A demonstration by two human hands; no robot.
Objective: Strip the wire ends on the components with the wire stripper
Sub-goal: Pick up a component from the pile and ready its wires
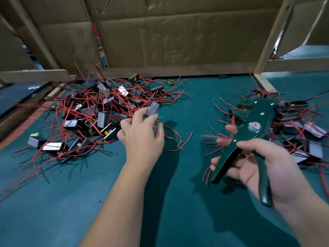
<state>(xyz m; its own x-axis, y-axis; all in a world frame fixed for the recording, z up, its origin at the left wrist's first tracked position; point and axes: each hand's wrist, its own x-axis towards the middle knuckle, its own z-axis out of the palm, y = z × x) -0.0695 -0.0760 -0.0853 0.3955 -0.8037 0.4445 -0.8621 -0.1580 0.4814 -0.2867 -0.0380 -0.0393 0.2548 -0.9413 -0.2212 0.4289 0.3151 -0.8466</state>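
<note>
A fetching step is judged: the stripper point(252, 122) is gripped by the right hand point(267, 168). A component point(152, 108) lies at the left hand point(142, 134), but whether it is grasped cannot be told. Next, its wire must be fed between the jaws.

Motion blur over the component point(152, 108) and wire stripper point(252, 122) head

— Is there any lettering to read here?
— Only on the dark green metal wire stripper point(252, 120). Its round pale badge point(254, 127) carries an orange emblem over a short line of capitals, too blurred to spell out.
— Anywhere else?
— A small white marking on the dark flat panel point(19, 95) at far left, also illegible.
</note>
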